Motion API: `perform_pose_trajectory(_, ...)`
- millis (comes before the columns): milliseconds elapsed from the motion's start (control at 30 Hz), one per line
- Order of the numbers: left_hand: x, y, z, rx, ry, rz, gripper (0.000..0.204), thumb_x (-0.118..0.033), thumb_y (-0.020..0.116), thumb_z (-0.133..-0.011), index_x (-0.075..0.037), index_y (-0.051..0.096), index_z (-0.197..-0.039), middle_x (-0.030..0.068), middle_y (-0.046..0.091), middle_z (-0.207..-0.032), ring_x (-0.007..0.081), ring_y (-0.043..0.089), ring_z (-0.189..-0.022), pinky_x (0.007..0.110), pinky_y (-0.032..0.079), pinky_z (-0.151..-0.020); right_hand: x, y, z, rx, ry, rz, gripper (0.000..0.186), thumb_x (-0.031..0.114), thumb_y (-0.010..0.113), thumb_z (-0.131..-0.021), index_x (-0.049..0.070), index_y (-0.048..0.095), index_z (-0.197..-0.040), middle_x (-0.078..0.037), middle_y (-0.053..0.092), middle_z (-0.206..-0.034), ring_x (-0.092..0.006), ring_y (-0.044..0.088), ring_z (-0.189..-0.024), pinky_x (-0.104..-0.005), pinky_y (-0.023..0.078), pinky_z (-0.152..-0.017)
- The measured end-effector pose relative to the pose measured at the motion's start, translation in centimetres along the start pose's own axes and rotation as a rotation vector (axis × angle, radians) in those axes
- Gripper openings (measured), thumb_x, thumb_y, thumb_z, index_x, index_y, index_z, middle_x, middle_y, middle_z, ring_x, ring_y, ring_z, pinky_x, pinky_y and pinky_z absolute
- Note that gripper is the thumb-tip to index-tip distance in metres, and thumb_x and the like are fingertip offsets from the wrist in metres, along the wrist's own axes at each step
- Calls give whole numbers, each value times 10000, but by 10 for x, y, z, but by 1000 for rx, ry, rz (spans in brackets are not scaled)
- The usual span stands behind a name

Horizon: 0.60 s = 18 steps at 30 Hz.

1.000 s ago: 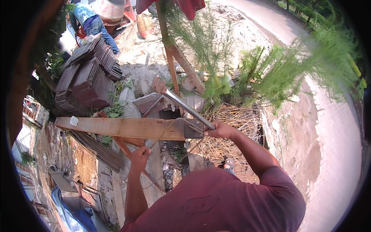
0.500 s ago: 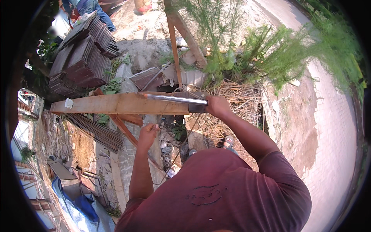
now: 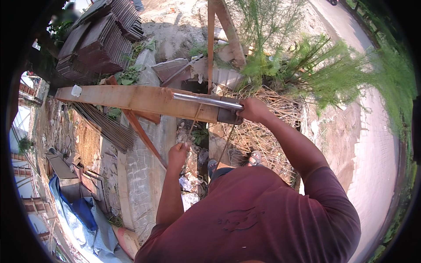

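Note:
A long wooden plank (image 3: 131, 97) runs crosswise in front of me, with a dark block (image 3: 229, 116) at its right end. Along the plank's right part lies a shiny metal pipe (image 3: 206, 100). My right hand (image 3: 254, 109) is closed round the pipe's right end, beside the block. My left hand (image 3: 178, 154), below the plank's near edge, pinches a thin rod (image 3: 192, 129) that rises from the fingers and crosses the plank's face. Another thin length of rod (image 3: 226, 145) slants down from the block toward my body; whether both are one piece I cannot tell.
Wooden legs (image 3: 142, 136) brace the plank. Bundled thin rods (image 3: 105, 127) lie at left, tangled rod offcuts (image 3: 269, 127) near my feet. Beyond are stacked corrugated tiles (image 3: 98, 48), an upright post (image 3: 211, 48) and a feathery green plant (image 3: 307, 65). A blue tarp (image 3: 85, 215) lies lower left.
My left hand has shifted slightly right and now pinches a rod that crosses the plank. The right hand stays on the pipe, whose right end has moved slightly right in view.

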<state>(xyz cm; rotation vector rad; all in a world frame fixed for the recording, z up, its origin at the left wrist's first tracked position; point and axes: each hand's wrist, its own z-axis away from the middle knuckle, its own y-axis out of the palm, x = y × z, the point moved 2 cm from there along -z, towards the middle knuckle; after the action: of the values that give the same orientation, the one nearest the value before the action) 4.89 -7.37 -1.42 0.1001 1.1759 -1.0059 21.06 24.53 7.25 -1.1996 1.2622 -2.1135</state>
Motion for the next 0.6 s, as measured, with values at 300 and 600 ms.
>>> perform_pose_trajectory(300, -28, -31, -20, 26, -69, -136, 330, -283, 578, -915, 7, 643, -773, 23, 488, -546, 104, 451, -499, 299, 354, -484, -64, -33, 80, -134, 102, -187, 466, 492, 678, -801, 38, 575, -763, -107, 543, -567, -235, 563, -546, -382, 417, -528)
perform_pose_trajectory(600, -54, -33, -8, 98, -172, -122, 334, -281, 543, -945, 8, 615, -794, -31, 401, -529, 67, 336, -459, 257, 270, -438, -127, 27, 232, -9, 310, -525, 330, 325, 676, -844, 30, 546, -773, -85, 505, -577, -172, 441, -539, -334, 377, -515)
